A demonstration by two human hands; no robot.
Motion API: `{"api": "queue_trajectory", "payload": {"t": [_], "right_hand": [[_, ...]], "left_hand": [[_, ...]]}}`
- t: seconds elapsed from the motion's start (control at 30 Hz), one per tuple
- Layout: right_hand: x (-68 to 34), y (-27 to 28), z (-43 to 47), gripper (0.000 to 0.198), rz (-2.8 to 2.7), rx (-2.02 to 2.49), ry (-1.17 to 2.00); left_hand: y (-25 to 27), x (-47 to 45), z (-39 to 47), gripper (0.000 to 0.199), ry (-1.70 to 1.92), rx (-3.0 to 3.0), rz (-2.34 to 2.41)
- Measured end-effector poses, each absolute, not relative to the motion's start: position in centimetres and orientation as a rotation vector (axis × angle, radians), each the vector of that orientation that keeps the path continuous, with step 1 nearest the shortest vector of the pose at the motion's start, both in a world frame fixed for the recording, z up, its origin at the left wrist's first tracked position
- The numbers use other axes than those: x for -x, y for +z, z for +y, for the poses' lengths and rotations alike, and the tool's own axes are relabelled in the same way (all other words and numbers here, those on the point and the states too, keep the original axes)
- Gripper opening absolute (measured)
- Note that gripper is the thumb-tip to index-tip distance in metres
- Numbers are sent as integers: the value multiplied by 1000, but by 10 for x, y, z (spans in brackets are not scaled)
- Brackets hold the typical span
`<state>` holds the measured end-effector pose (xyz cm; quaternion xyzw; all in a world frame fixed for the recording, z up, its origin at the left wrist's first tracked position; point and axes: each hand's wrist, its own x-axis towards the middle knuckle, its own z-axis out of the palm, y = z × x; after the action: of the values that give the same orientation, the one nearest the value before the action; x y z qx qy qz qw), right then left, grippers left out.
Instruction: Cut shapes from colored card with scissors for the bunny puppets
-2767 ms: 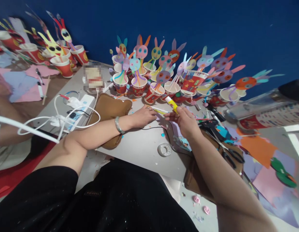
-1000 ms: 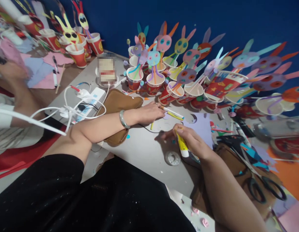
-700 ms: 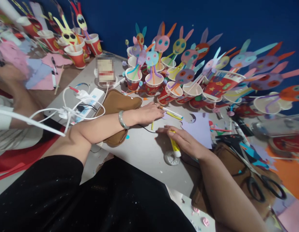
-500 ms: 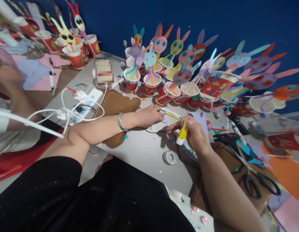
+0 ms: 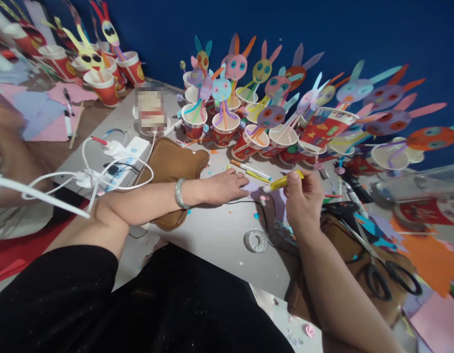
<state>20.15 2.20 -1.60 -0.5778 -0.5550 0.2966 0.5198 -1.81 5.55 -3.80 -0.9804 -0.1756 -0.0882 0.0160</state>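
Note:
My left hand (image 5: 225, 187) lies palm down on the grey table, fingers loosely stretched and holding nothing visible. Just beyond it are a white pen with an orange end (image 5: 250, 169) and a thin yellow stick (image 5: 256, 177). In my right hand (image 5: 304, 198) I grip a small yellow tube with a white end (image 5: 281, 183), pinched between thumb and fingers. Its white end points left, above a sheet of purple paper (image 5: 280, 203). A white tape roll (image 5: 256, 240) lies nearer to me, between my forearms.
Paper cups with rabbit-faced figures (image 5: 227, 128) crowd the back. At right, black-handled scissors (image 5: 377, 277) rest on a brown pouch (image 5: 344, 245). On the left are a brown cushion (image 5: 171, 159), a white power strip (image 5: 129, 159) with tangled cables and another person's arm (image 5: 21, 147).
My right hand has lifted the yellow tube away from me and turned it from hanging downward to pointing left. My left hand has drawn slightly back from the white pen.

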Motion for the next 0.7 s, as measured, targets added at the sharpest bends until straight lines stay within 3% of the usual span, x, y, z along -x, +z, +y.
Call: {"api": "queue_trajectory", "payload": {"t": [0.37,0.7], "right_hand": [[-200,-12,20,48,-1240,1420,777],[-204,-36,32,47,-1086,1338,1289]], "left_hand": [[-32,14,50,17,-176,2995,-599],[-31,11,47,16,-213,2975,-646]]}}
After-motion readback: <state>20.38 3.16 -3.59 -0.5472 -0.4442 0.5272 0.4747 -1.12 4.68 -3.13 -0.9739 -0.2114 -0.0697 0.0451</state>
